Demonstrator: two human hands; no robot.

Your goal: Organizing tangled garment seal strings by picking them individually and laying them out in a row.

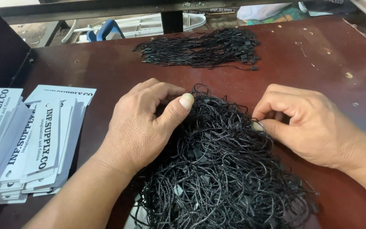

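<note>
**Black cords heaped under two working hands**

Black cords (221, 169) lie in a big tangled heap at the near middle of a dark reddish-brown table (318, 63), running from the centre down toward 6 o'clock. Small flat black tabs show among the strands. The tabletop is scuffed, with pale chips and specks toward 1 and 2 o'clock.

At 12 o'clock a second, flatter bundle of cords (200, 48) lies well apart from the heap. At 9 o'clock, white paper tags (34, 144) with black print sit in fanned, overlapping stacks at the table's left edge.

Beyond the far edge stands a dark frame post (172, 21); behind it are a white mesh basket (157, 25), whose contents cannot be made out, and a blue object (109, 29) on a dusty floor.

The left hand (142, 127) rests on the heap's upper left, fingers curled, thumb pressing into the strands. The right hand (308, 123) sits at the heap's upper right, fingers bent inward, pinching cords against the thumb.
</note>
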